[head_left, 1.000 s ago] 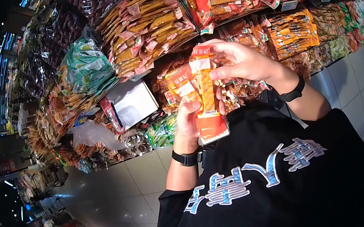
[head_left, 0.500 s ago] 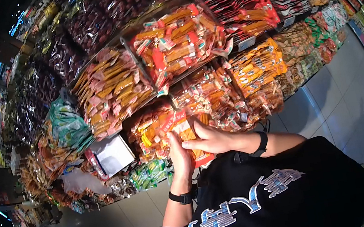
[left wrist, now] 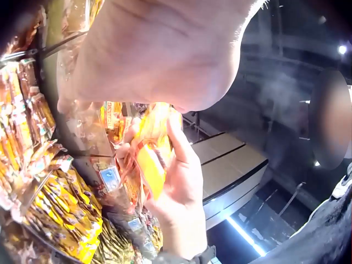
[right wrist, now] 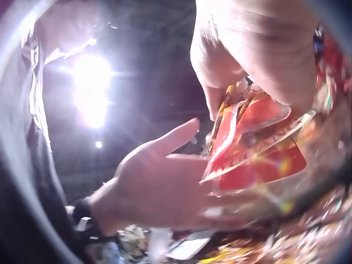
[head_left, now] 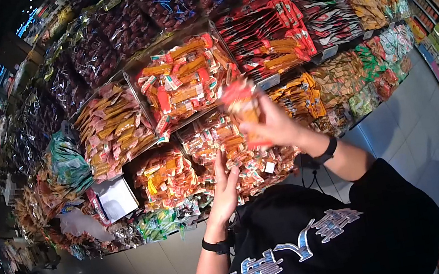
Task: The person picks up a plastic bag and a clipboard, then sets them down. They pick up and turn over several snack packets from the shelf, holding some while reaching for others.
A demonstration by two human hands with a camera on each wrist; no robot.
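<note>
My right hand [head_left: 278, 124] grips a small stack of red-and-orange snack packets [head_left: 240, 104], blurred in the head view, over the front shelf. In the right wrist view their red ends [right wrist: 264, 159] fan out below the palm. My left hand [head_left: 224, 191] is to the left of the packets and lower, apart from them and holding nothing. Its fingers are stretched out and its thumb stands away from them, as the right wrist view of the left hand [right wrist: 159, 187] also shows. Under both hands lie loose packets [head_left: 164, 172] of similar colours.
A divided bin [head_left: 186, 78] of red-and-orange packets stands behind the hands. Orange packets [head_left: 297, 95] lie to its right, beyond a divider. At the left are a white pad [head_left: 116, 198] and green packets [head_left: 159, 225]. Dark bagged goods [head_left: 126, 30] line the back. Tiled floor [head_left: 154, 264] runs along the front.
Both hands were around the packets; the left has let go, and the right has carried them up and away from it. The head view has shifted, showing more of the back shelf.
</note>
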